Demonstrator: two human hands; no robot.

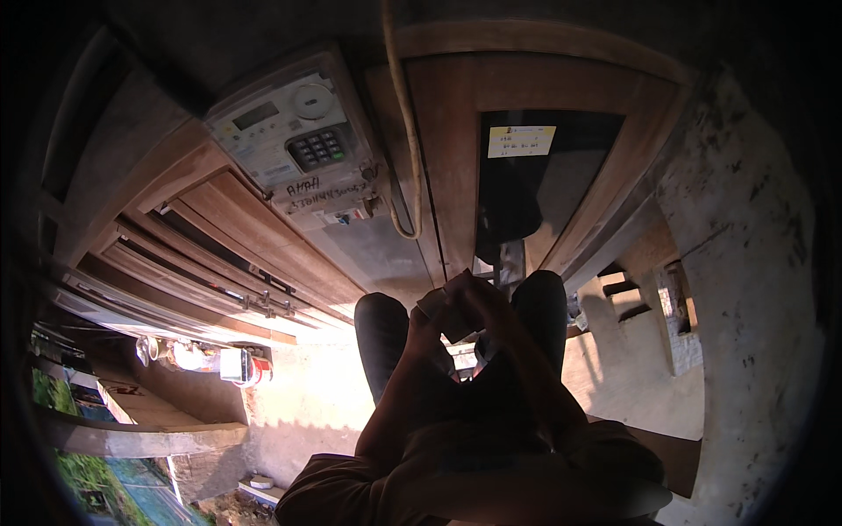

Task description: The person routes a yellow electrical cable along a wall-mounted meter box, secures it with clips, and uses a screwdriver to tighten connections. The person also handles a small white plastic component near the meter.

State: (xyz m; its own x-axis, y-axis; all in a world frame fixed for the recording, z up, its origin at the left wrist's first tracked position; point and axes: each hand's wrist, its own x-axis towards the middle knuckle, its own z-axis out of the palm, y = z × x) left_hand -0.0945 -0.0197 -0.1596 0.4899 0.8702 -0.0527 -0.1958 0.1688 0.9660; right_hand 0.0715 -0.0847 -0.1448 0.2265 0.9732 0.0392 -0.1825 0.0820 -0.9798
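My two hands come together between my knees, in front of the wooden door. A small, flat brown piece [436, 305], like folded sheet material, is between them; shadow hides its exact kind. My left hand [423, 330] is closed on its left side. On the right, my right hand [481, 296] is closed over the upper part of the same piece, its fingertips mostly hidden. Just beyond the hands rises the wooden door [449, 158] with a dark glass panel [517, 197].
Up to the left, an electricity meter [294, 131] with a keypad hangs beside a looping cable [406, 114]. Slatted wooden shutters [237, 237] stand at left. A red and white bucket [257, 370] sits on the sunlit floor [307, 394]. A rough wall [745, 263] bounds the right.
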